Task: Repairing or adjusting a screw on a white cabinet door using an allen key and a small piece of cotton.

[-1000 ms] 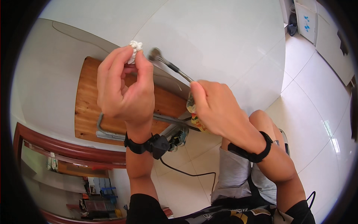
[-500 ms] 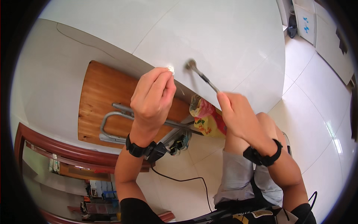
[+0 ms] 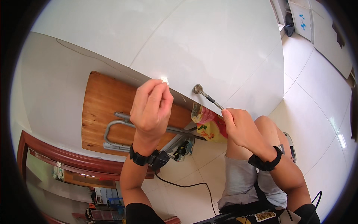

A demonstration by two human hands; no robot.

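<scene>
My left hand (image 3: 151, 108) is closed in a pinch, its fingertips at the near edge of a glossy white tabletop (image 3: 209, 44). A small, bright white piece (image 3: 164, 80) shows at the fingertips; its kind is not clear. To the right, my right hand (image 3: 242, 127) is wrapped around the slim handle of a metal tool with a round, dull head (image 3: 197, 89) and a dark section along its shaft. The head is over the tabletop near its edge, apart from the white piece. Whether it touches the surface, I cannot tell.
Below the table edge lean a brown wooden board (image 3: 99, 97) and a grey metal tube frame (image 3: 108, 130). Red and yellow plastic bags (image 3: 210, 127) hang or rest beside them, with shoes (image 3: 184, 149) on the floor. A black cable (image 3: 186, 185) trails from my left wrist device.
The round-headed tool has come down toward the near table edge and is sharper now. My right hand has lowered with it. My left hand keeps its pinch, and the whole view has shifted slightly.
</scene>
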